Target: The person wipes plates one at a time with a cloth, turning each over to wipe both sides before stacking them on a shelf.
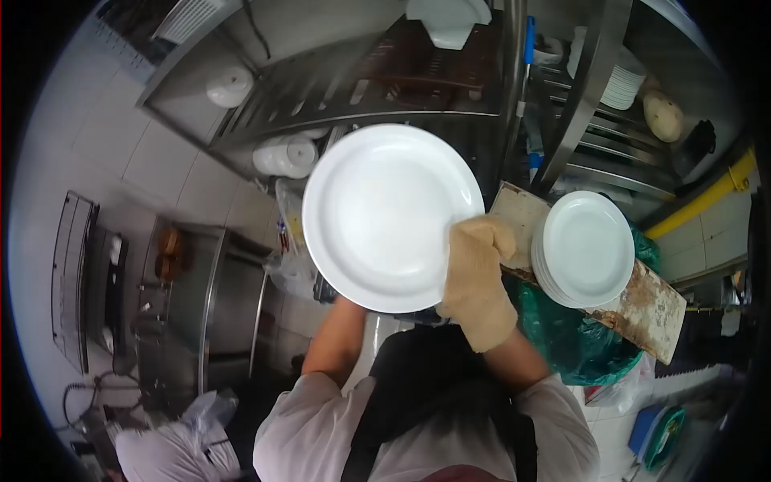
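A large round white plate [385,217] is held up in front of my chest, its inner face toward me. My left forearm reaches under the plate's lower edge, and the plate hides that hand. A beige cloth [474,293] is wrapped over my right hand [482,273], covering the fingers, and is pressed against the plate's right rim. To the right, a stack of white plates [585,249] rests on a worn board [654,313], apart from my hands.
Beyond the plate run metal shelves [321,100] with white dishes. A green plastic bag [554,337] hangs below the board. On the left stands a metal sink unit [181,313]. Another person's light-clothed shoulder [165,454] shows at lower left. A yellow pipe [711,193] crosses at right.
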Action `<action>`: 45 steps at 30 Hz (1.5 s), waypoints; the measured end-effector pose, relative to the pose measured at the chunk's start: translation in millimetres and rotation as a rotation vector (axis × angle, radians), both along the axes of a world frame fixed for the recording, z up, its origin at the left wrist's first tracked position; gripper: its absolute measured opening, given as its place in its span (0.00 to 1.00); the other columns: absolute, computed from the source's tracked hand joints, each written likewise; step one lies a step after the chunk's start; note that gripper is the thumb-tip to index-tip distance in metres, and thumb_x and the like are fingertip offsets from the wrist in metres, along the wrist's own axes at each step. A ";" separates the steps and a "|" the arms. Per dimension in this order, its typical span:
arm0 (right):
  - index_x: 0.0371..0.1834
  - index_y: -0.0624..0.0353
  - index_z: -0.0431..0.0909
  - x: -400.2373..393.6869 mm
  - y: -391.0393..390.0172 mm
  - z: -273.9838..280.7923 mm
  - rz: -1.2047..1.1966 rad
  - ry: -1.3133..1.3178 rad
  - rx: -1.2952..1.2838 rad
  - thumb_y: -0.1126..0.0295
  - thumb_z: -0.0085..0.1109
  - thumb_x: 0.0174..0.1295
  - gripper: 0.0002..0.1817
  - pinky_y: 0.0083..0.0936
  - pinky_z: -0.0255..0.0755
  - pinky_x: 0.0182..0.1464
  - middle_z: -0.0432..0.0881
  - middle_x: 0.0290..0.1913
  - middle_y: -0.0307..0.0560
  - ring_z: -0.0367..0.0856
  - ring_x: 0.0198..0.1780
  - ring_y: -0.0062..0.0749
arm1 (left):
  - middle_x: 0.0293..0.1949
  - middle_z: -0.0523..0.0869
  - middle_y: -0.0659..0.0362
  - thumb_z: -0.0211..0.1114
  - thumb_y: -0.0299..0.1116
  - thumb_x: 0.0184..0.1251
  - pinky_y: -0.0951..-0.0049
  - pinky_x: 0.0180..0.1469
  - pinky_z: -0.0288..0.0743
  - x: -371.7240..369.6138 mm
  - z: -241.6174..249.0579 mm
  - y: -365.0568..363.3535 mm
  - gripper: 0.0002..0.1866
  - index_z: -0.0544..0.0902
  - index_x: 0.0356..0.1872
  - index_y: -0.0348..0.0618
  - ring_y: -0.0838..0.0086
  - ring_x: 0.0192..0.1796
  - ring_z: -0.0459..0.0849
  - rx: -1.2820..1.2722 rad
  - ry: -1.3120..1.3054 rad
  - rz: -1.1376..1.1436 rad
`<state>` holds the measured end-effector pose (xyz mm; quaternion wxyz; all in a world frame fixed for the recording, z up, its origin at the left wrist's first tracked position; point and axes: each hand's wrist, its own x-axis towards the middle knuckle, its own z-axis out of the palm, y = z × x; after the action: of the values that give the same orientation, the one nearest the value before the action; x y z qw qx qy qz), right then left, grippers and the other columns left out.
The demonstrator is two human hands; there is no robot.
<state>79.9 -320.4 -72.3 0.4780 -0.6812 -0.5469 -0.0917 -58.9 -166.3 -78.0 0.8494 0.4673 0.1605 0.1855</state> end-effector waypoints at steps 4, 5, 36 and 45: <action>0.37 0.64 0.75 14.5 -28.3 15.0 -0.015 -0.017 -0.084 0.63 0.70 0.38 0.24 0.45 0.68 0.50 0.75 0.38 0.58 0.74 0.44 0.57 | 0.63 0.83 0.46 0.79 0.50 0.58 0.65 0.65 0.74 -36.7 -99.3 -61.5 0.41 0.75 0.68 0.37 0.61 0.63 0.81 0.726 0.580 -0.675; 0.38 0.64 0.75 23.2 -34.3 18.0 -0.048 -0.025 -0.116 0.62 0.70 0.38 0.25 0.45 0.68 0.50 0.75 0.38 0.58 0.74 0.45 0.57 | 0.65 0.82 0.45 0.80 0.51 0.57 0.65 0.66 0.73 -60.6 -119.4 -60.3 0.44 0.75 0.70 0.36 0.60 0.65 0.81 0.783 0.665 -0.717; 0.64 0.59 0.73 -46.3 -26.1 -72.6 0.290 0.642 0.047 0.67 0.57 0.70 0.20 0.34 0.76 0.61 0.81 0.57 0.48 0.80 0.59 0.38 | 0.80 0.62 0.48 0.65 0.35 0.59 0.49 0.82 0.50 -72.2 -5.9 -57.0 0.35 0.72 0.72 0.42 0.56 0.82 0.58 1.879 0.309 -0.187; 0.49 0.56 0.81 -31.2 -24.0 -61.8 0.012 -0.250 -0.220 0.67 0.65 0.55 0.17 0.43 0.74 0.51 0.81 0.47 0.53 0.80 0.50 0.52 | 0.40 0.87 0.56 0.77 0.39 0.47 0.55 0.49 0.80 -2.2 93.9 18.5 0.28 0.86 0.56 0.56 0.53 0.46 0.87 2.007 0.183 -0.318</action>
<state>48.7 -344.5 -134.1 0.3290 -0.7094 -0.6130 -0.1124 -61.2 -147.8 15.9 0.0649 0.9921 -0.0687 0.0831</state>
